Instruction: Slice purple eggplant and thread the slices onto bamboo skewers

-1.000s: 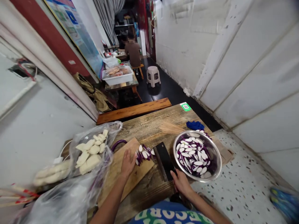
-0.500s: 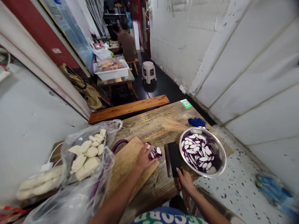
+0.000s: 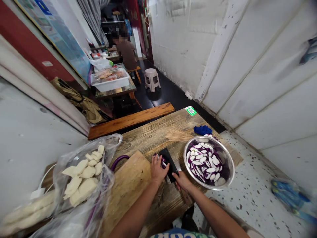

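My right hand [image 3: 182, 180] grips the handle of a dark cleaver [image 3: 168, 167], its broad blade lying nearly flat beside the right edge of the wooden cutting board [image 3: 131, 178]. My left hand [image 3: 158, 169] is cupped over purple-skinned eggplant slices [image 3: 163, 162], its fingers curled round them and pressing them against the blade. Part of the slices is hidden under the fingers. Just right of the cleaver stands a steel bowl [image 3: 231, 178] of white-fleshed, purple-edged slices.
Clear plastic bags with pale peeled pieces [image 3: 85, 190] lie left of the board, beside a long purple eggplant [image 3: 119, 162]. Skewers [image 3: 177, 135] and a blue cloth [image 3: 202, 129] lie behind the bowl. Beyond are a bench [image 3: 133, 120], a stool [image 3: 152, 80] and a seated person [image 3: 127, 54].
My left hand has slid the slices rightward off the board, onto the cleaver's side. My right hand has brought the cleaver left to meet them. The view has shifted slightly.
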The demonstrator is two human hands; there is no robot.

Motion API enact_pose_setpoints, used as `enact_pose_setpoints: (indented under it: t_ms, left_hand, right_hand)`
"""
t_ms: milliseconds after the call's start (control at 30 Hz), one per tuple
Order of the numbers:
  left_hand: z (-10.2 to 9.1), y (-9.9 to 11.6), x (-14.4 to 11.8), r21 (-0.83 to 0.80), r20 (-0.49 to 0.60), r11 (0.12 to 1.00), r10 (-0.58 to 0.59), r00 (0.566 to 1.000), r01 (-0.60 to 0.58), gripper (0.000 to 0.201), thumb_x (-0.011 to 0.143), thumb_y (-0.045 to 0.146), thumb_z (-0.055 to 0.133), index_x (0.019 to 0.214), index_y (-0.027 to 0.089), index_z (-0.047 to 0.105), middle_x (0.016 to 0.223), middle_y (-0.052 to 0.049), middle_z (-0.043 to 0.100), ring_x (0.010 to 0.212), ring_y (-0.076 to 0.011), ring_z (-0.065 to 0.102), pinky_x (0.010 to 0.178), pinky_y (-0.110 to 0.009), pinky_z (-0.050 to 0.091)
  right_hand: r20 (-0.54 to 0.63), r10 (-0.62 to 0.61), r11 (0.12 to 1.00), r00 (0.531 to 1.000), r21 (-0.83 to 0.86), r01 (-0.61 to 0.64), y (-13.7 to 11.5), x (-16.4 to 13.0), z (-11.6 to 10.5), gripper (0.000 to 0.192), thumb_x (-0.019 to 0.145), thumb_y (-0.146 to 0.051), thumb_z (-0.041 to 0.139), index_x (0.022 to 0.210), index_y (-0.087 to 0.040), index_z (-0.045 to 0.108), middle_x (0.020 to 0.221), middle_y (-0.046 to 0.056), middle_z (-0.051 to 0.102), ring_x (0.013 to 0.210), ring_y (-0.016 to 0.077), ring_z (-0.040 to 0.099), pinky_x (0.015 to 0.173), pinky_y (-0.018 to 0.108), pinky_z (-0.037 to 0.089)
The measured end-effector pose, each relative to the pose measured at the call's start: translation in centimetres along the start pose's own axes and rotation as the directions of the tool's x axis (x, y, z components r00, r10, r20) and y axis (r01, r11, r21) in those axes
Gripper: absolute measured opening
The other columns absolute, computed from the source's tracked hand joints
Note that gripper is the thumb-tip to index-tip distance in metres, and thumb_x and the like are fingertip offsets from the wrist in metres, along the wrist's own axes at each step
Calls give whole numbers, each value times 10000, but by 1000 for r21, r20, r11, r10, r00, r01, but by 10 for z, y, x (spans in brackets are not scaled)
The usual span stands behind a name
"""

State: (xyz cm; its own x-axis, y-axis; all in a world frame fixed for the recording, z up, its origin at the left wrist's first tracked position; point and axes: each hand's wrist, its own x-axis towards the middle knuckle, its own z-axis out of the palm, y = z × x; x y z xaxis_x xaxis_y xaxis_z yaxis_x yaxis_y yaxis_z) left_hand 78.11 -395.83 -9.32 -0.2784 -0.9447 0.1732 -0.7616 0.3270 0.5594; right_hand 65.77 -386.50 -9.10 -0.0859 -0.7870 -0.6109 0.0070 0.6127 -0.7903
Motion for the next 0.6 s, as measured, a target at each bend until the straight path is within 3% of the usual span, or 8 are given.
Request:
enact_pose_setpoints:
  t_ms: [133, 233, 333, 467, 600]
  left_hand:
    - [8, 18, 4, -59, -136, 998, -32, 990, 24, 414, 743, 370, 484, 1109, 179, 500, 1223, -117, 438, 1251, -275, 218, 997, -498, 227]
    - [-2, 38, 5, -92, -201, 996, -3, 980, -16, 394, 753, 330, 473, 1122, 196, 481, 1243, -97, 421, 1252, -266, 226, 1003, -498, 223]
    - [-17, 74, 4, -119, -192, 989, 59, 980, -83, 411, 758, 309, 462, 1154, 199, 456, 1299, -83, 360, 1263, -278, 192, 1008, -504, 209]
    - [-17, 138, 0, -164, -134, 959, 211, 968, -232, 428, 765, 287, 445, 1183, 196, 439, 1339, -71, 310, 1272, -281, 162, 1009, -505, 204]
    - [15, 187, 0, -206, 31, 907, 382, 924, -368, 423, 795, 251, 378, 1212, 197, 422, 1379, -54, 251, 1284, -249, 130, 1026, -483, 170]
  right_hand:
    - [-54, -22, 997, 998, -81, 17, -14, -8, -4, 308, 872, -397, 394, 810, -125, 525, 440, -110, 413, 279, 12, 340, 310, 144, 313]
    - [-115, -88, 988, 990, -140, 71, -23, -27, -10, 319, 844, -431, 399, 751, -148, 514, 384, -108, 389, 266, 48, 368, 307, 172, 311]
    - [-209, -179, 969, 961, -208, 135, -29, -58, -24, 341, 832, -464, 361, 697, -177, 487, 410, -71, 440, 305, 81, 428, 329, 194, 325]
    - [-350, -264, 933, 899, -328, 146, -30, -108, -64, 388, 855, -477, 255, 727, -189, 482, 458, -18, 514, 357, 121, 485, 370, 221, 350]
    - [-493, -339, 870, 802, -489, 67, -27, -147, -126, 371, 840, -452, 278, 725, -182, 504, 564, 63, 585, 518, 194, 565, 492, 271, 378]
